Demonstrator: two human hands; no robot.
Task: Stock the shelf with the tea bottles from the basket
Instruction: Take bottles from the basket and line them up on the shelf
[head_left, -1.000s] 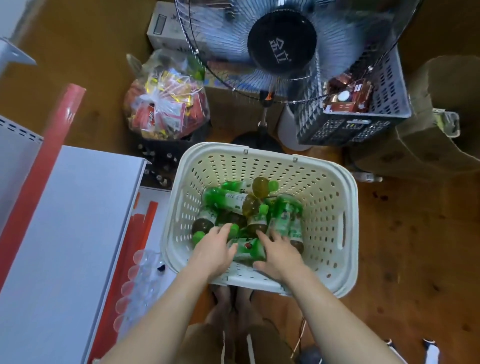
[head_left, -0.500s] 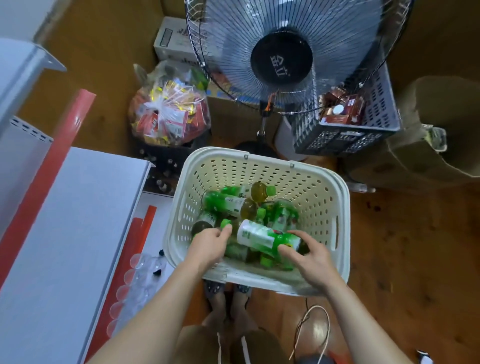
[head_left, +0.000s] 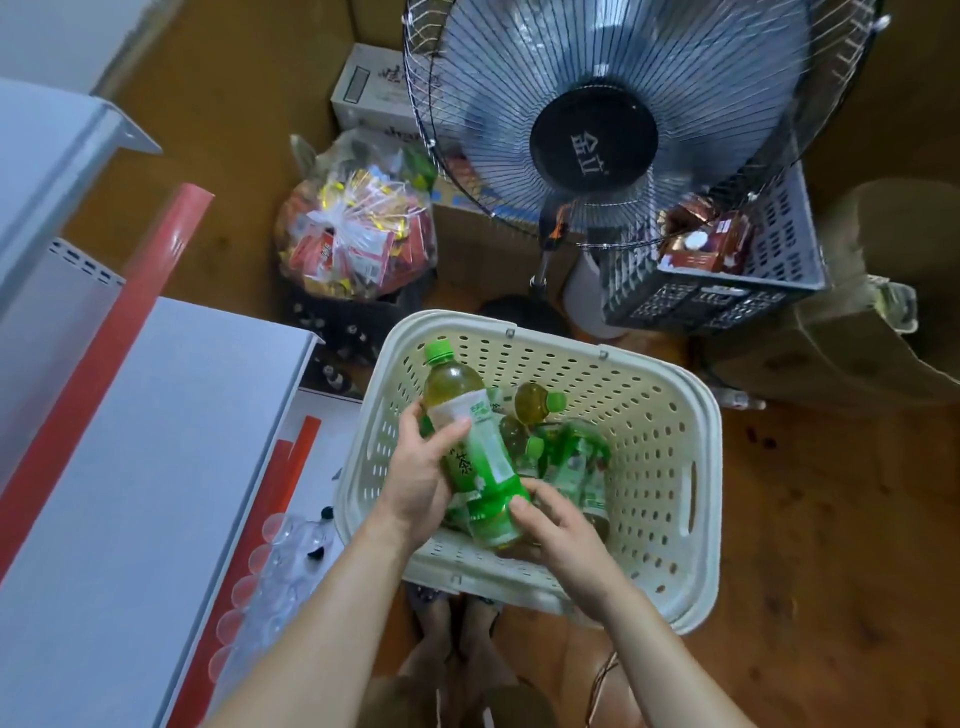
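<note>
A cream perforated basket (head_left: 654, 395) stands on the wooden floor in front of me with several green tea bottles (head_left: 537, 402) lying in it. My left hand (head_left: 415, 478) grips one tea bottle (head_left: 475, 441) by its label, raised above the pile with its green cap pointing up and left. My right hand (head_left: 556, 527) is closed around the lower end of a second bottle (head_left: 493, 527), which sits low in the basket and is partly hidden. The white shelf (head_left: 156, 467) with red edging lies to the left of the basket.
A standing fan (head_left: 592, 140) rises just behind the basket. A clear bag of snacks (head_left: 358, 234) sits at the back left, and a dark crate (head_left: 727, 280) and a cardboard box (head_left: 857, 353) at the right. Stacked plastic cups (head_left: 275, 566) lie under the shelf edge.
My left hand has taken a bottle and lifted it above the pile, cap up. My right hand has moved toward the near side of the basket, onto a lower bottle.
</note>
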